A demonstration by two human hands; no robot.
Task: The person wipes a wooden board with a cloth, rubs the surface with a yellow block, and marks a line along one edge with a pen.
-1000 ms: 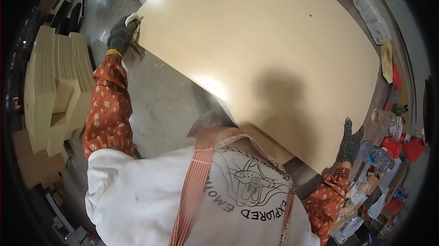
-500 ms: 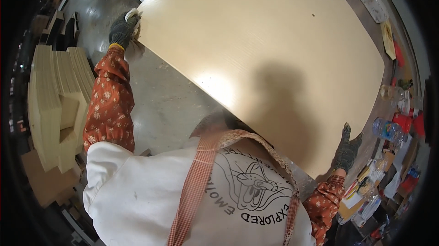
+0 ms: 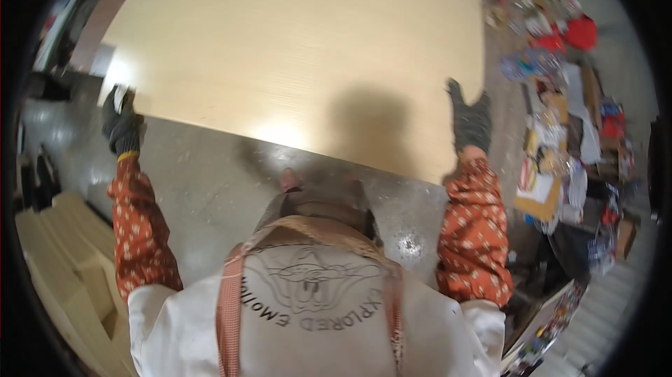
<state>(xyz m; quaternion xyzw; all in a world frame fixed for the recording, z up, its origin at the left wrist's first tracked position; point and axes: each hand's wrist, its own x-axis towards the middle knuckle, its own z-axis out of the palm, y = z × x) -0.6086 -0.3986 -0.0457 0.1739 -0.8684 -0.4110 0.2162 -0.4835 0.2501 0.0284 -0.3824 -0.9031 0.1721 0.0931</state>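
A large, pale cream wooden panel (image 3: 280,62) spreads out in front of me, its near edge above the floor. At its near left corner is my left hand (image 3: 122,121), in a dark knit glove with a yellow cuff. It is closed around a crumpled white cloth (image 3: 120,97), and its fingertips are partly hidden. My right hand (image 3: 472,121), gloved in the same dark knit, grips the panel's right edge near the other corner. Its thumb lies stretched on the top face, while the fingers bend over the side, where their tips are hidden.
Stacked cream boards (image 3: 59,251) stand on the floor at the lower left. Along the right lie plastic bottles (image 3: 530,64), a red item (image 3: 580,32), papers and cardboard (image 3: 539,198). Grey floor (image 3: 203,188) shows between me and the panel.
My view has turned, so the panel's near edge lies more level across it. My left hand appears lower and further left, my right hand higher. Both remain at the panel.
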